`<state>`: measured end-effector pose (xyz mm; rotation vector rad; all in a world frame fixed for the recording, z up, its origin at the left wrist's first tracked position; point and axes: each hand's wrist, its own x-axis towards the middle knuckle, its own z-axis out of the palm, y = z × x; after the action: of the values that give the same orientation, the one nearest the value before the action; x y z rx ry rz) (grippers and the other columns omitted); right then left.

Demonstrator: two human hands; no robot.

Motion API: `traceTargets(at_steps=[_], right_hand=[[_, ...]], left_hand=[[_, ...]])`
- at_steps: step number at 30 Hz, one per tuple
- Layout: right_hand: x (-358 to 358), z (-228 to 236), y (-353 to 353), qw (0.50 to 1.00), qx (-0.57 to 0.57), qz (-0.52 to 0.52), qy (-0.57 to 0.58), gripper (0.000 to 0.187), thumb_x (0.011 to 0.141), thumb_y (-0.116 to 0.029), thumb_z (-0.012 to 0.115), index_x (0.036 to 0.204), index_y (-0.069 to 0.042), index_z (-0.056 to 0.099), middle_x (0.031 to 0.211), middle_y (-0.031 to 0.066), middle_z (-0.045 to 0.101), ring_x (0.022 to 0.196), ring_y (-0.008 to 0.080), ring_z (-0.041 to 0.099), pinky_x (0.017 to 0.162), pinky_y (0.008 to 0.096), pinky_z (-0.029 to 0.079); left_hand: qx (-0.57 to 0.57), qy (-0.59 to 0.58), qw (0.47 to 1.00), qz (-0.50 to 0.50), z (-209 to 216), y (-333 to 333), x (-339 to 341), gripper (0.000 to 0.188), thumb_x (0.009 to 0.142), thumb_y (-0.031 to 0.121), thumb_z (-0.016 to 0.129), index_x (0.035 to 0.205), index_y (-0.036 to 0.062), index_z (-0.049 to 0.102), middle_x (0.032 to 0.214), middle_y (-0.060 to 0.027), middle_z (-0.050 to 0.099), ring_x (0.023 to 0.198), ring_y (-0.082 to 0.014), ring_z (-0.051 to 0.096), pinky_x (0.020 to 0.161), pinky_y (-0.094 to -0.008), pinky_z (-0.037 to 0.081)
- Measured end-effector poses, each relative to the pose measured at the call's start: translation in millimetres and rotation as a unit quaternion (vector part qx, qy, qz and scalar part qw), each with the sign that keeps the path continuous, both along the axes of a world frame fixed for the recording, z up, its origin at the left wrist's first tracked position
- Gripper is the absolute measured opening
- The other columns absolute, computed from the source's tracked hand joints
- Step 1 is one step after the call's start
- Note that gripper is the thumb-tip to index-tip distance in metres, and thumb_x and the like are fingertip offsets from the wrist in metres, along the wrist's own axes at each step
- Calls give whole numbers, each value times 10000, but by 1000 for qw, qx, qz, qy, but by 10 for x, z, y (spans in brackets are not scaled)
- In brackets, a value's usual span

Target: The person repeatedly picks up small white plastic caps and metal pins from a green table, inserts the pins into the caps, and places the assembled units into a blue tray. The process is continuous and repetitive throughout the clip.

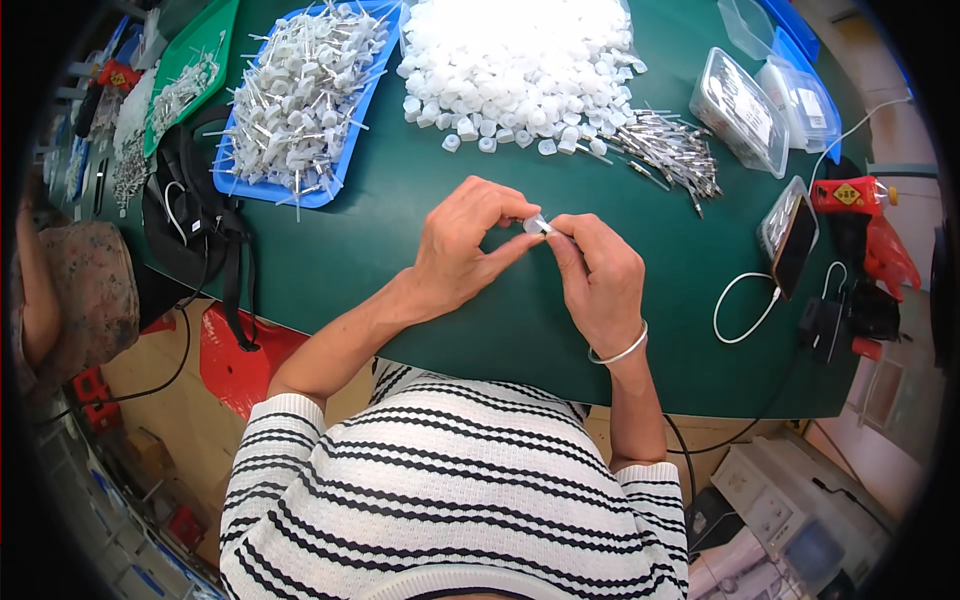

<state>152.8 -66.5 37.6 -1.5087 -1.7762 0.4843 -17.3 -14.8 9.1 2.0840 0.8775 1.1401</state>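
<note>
Over the near middle of the table, my left hand (462,240) pinches a small white translucent plastic cap (533,225) between thumb and fingertips. My right hand (606,278), with a white bangle at its wrist, meets it there. Its thumb and forefinger are closed at the cap's right side, and what they pinch is too small to make out. Beyond my hands lies a large heap of similar white caps (515,70). To its right is a loose pile of thin metal-tipped rods (668,150).
A blue tray (325,196) heaped with caps on rods stands at the left, with a green tray (222,38) beyond. A black bag (185,205) lies at the left edge. Clear plastic boxes (740,110) and a cabled phone (795,248) are at the right. Someone sits far left.
</note>
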Motion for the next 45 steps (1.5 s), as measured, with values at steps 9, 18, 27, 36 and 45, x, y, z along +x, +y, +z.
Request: traceTargets(at_steps=[9, 18, 27, 36, 45], right_hand=[[-24, -169, -97, 946, -136, -7, 294, 137, 934, -142, 601, 913, -8, 617, 649, 30, 550, 558, 94, 482, 514, 247, 382], [37, -126, -82, 958, -118, 26, 260, 145, 937, -141, 593, 899, -2, 613, 642, 27, 550, 561, 91, 492, 514, 242, 384], [-44, -148, -102, 927, -149, 0, 346, 109, 941, -90, 556, 897, -8, 614, 670, 4, 559, 583, 51, 479, 511, 212, 370], [161, 4, 21, 898, -113, -89, 415, 87, 897, -74, 611, 965, -26, 636, 735, -29, 552, 542, 0, 367, 457, 174, 268], [-161, -139, 44, 925, -19, -51, 376, 195, 828, 19, 677, 1015, -15, 631, 865, 22, 656, 508, -17, 360, 446, 170, 276]], left_hand=[[-90, -56, 994, -19, 17, -36, 20, 278, 717, -35, 741, 974, 29, 656, 946, -84, 644, 772, -148, 613, 682, -253, 512], [-130, -79, 988, -36, 18, -45, 18, 271, 728, -24, 736, 985, 24, 663, 969, -85, 644, 794, -142, 624, 700, -247, 517], [-96, -65, 993, -27, 80, -64, -4, 228, 738, -11, 732, 953, 10, 661, 962, -92, 643, 809, -160, 622, 718, -268, 521], [-459, -326, 824, -62, 135, 31, -40, 185, 885, 83, 648, 1055, 20, 687, 950, -6, 634, 792, -71, 529, 694, -200, 453], [-554, -456, 694, -53, 88, -45, 205, 295, 937, 255, 612, 1139, 42, 641, 1012, -13, 648, 848, -56, 549, 816, -236, 440]])
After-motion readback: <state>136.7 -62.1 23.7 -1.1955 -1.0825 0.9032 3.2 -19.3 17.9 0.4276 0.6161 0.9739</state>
